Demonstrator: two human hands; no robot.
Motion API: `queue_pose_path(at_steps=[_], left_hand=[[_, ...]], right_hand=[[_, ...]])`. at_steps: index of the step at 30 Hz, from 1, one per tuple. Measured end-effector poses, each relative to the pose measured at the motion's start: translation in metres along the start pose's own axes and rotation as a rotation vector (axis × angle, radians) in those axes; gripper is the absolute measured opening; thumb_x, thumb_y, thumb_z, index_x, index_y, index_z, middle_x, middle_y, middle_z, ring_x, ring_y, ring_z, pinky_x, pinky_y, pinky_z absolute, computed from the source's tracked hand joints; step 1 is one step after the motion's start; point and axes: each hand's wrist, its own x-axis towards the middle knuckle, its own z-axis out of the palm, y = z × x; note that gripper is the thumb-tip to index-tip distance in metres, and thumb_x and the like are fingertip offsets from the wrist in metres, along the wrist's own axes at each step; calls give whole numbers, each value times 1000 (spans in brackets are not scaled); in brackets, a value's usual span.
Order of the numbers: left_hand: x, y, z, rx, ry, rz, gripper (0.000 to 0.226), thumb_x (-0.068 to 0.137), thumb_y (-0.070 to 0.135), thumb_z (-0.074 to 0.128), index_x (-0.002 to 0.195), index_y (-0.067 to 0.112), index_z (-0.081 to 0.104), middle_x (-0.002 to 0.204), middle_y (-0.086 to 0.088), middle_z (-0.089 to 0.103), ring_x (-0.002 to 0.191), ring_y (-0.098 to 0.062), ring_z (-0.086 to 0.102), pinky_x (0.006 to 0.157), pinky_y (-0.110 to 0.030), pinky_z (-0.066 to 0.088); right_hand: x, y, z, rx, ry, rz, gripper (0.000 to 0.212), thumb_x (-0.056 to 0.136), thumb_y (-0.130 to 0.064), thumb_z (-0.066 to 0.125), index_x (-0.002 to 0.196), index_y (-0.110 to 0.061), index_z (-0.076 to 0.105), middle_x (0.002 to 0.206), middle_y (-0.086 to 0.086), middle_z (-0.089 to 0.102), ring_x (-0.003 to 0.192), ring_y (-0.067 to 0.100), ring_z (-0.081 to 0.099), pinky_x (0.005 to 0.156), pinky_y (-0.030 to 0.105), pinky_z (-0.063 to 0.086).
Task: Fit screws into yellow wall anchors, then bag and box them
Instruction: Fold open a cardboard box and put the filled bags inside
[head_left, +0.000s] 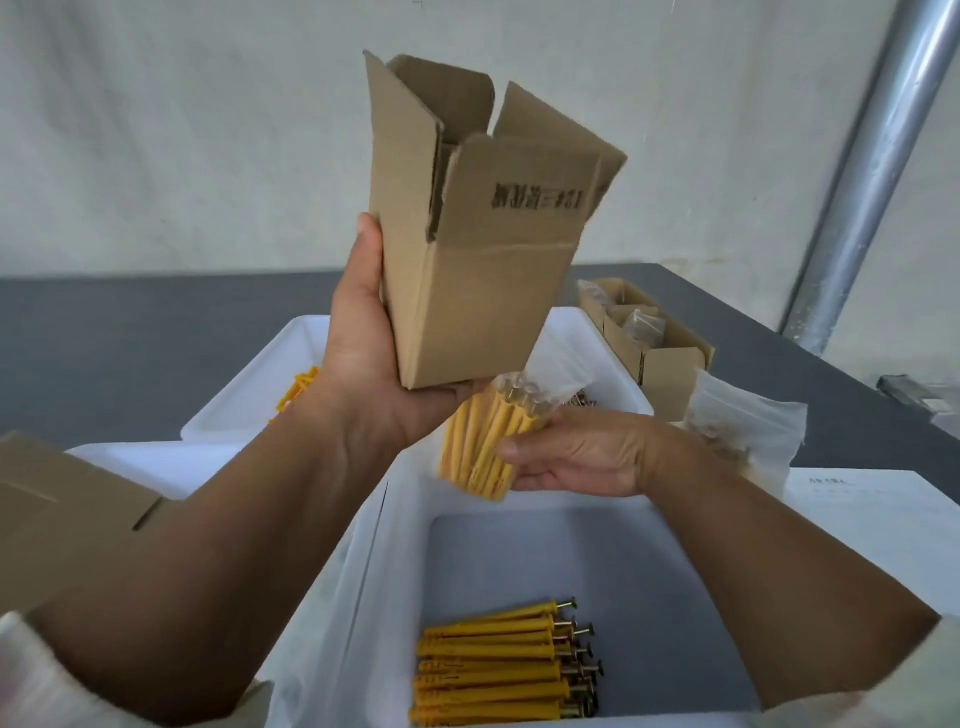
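While your left hand (371, 364) grips one brown cardboard box (467, 270), print illegible, your right hand (576, 457) curls round one clear bag of yellow anchors (480, 449).

cam: head-worn, single view | faces: forward and down | range: close | centre: left hand (363, 358) raised, right hand (576, 457) just below, to its right

Far half of the near tray (571, 561) lies bare — anchors (488, 670) crowd its front.
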Motion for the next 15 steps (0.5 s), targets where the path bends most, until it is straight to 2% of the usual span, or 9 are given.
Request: queue_pose_path(at_steps=[3,6,8,11,15], left_hand=[[5,8,5,-59,11,50,58,89,71,43,119,27,65,107,-4,70,89,-28,67,78,-39,52],[9,11,3,-156,55,108,58,91,66,45,119,19,68,107,-10,72,98,-34,68,84,-46,53],[11,10,1,-249,51,141,58,92,62,47,112,13,72,107,-14,72,104,-38,67,90,-52,51],[16,9,-1,-321,19,159,57,92,59,49,101,9,74,103,-16,72,101,-39,67,92,-54,50],[18,7,-8,-274,-48,157,60,92,60,47,88,9,78,95,-12,73,98,-36,67,100,-51,45]], right_hand=[[9,-5,11,264,-70,-218,45,60,-22,89,103,-17,77,111,7,72,106,21,68,92,34,55],[15,-13,18,401,-89,-332,49,52,-27,96,96,-15,79,103,7,74,99,22,71,83,39,58],[14,-17,20,466,-114,-359,48,55,-28,94,98,-13,78,103,10,74,98,24,71,83,41,57],[11,-22,22,486,-151,-390,45,65,-29,88,105,-11,76,105,15,73,100,30,70,89,46,55],[11,-23,20,438,14,-369,22,76,-20,72,97,-14,77,97,15,73,86,29,73,78,42,59]])
